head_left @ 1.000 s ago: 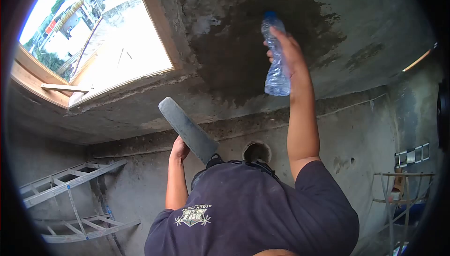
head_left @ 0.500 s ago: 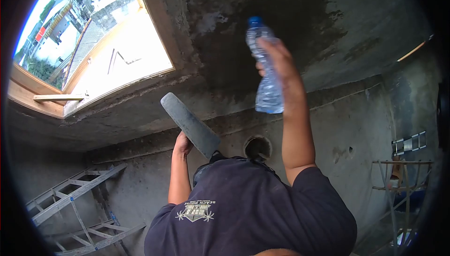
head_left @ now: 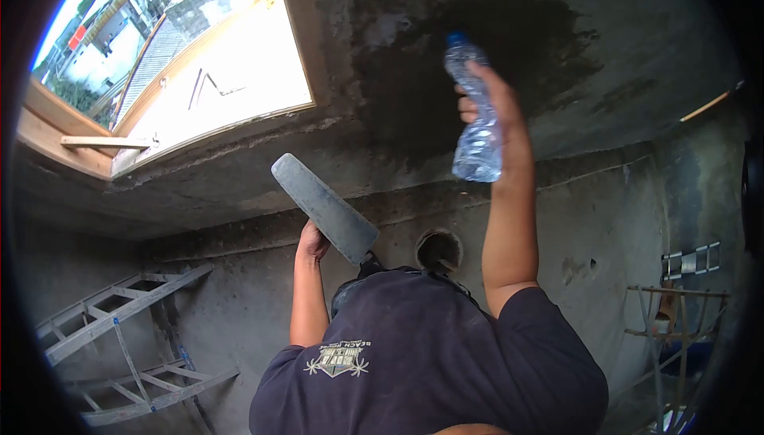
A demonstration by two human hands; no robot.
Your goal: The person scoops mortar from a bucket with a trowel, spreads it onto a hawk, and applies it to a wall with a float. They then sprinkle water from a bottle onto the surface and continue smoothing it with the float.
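Observation:
My right hand (head_left: 495, 99) is wrapped round a clear plastic bottle (head_left: 477, 155), its crumpled sides catching the light. The bottle's blue-capped end points away from me, in front of a dark wet patch (head_left: 549, 45) on the grey cement surface. Lower down on the left, my left hand (head_left: 313, 241) grips a plastering trowel (head_left: 328, 210). The trowel's long grey blade, rounded at its far end, slants up to the left and hides most of the fingers and the handle.
A wood-framed window opening (head_left: 306, 61) lies at upper left, with roofs outside. An aluminium ladder (head_left: 119, 319) stands at lower left. A round hole (head_left: 438, 250) pierces the wall ahead of my chest. At right are a metal stand (head_left: 676, 331) and another ladder (head_left: 692, 261).
The view has shifted slightly. My right hand and the bottle appear a little farther right, with the bottle's lower end higher. The trowel stays in my left hand at nearly the same slant.

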